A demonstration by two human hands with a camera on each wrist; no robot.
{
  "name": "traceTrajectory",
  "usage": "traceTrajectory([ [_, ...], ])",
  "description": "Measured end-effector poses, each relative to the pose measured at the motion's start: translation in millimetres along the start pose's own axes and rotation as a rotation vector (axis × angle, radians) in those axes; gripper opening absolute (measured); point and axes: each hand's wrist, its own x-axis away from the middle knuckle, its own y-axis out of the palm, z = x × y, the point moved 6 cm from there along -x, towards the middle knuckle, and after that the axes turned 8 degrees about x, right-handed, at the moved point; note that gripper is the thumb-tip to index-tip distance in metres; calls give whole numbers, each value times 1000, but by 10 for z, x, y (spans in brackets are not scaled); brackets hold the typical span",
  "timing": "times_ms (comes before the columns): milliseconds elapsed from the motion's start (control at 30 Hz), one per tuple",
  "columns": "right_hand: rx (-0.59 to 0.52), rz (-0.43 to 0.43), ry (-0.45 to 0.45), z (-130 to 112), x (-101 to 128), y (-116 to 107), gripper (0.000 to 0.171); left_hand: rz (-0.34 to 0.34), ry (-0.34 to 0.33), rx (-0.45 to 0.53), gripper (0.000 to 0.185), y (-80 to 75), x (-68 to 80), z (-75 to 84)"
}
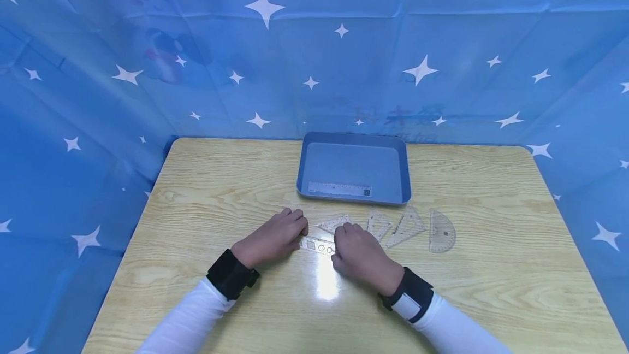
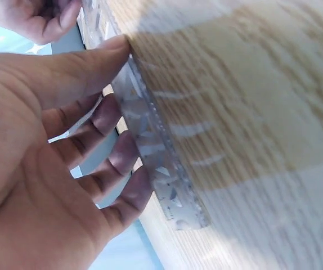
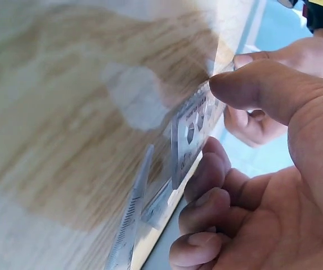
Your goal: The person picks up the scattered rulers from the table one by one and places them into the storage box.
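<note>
A clear ruler with cut-out shapes (image 1: 320,246) spans the gap between both hands, just above or on the wooden table. My left hand (image 1: 282,236) pinches its left part; in the left wrist view the thumb (image 2: 113,50) lies on one long edge of the stencil ruler (image 2: 150,135), fingertips on the other. My right hand (image 1: 361,253) grips the right part, with the thumb (image 3: 229,90) over one edge in the right wrist view. Close behind the hands lie clear set squares, one on the left (image 1: 334,224), one in the middle (image 1: 378,225) and one on the right (image 1: 407,227).
A blue tray (image 1: 351,163) stands at the table's back edge, with a clear straight ruler (image 1: 339,188) along its near side. A clear protractor (image 1: 442,232) lies right of the set squares. Blue star-patterned cloth (image 1: 314,59) hangs behind the wooden table (image 1: 221,179).
</note>
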Motion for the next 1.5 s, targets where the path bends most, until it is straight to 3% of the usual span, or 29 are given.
traceTrajectory([
  [200,-44,-5,1,31,-15,9,22,-18,-25,59,24,-3,5,-23],
  [567,-30,5,-8,30,-28,2,30,-16,-72,97,28,-15,20,-38],
  [833,-20,19,-5,35,-14,-20,29,83,-58,95,16,-45,107,-128],
  [1233,52,130,-75,-5,48,-40,27,101,-42,211,16,-22,127,-124],
  [1500,36,181,-83,31,88,-151,24,161,-39,299,16,-128,72,-40],
])
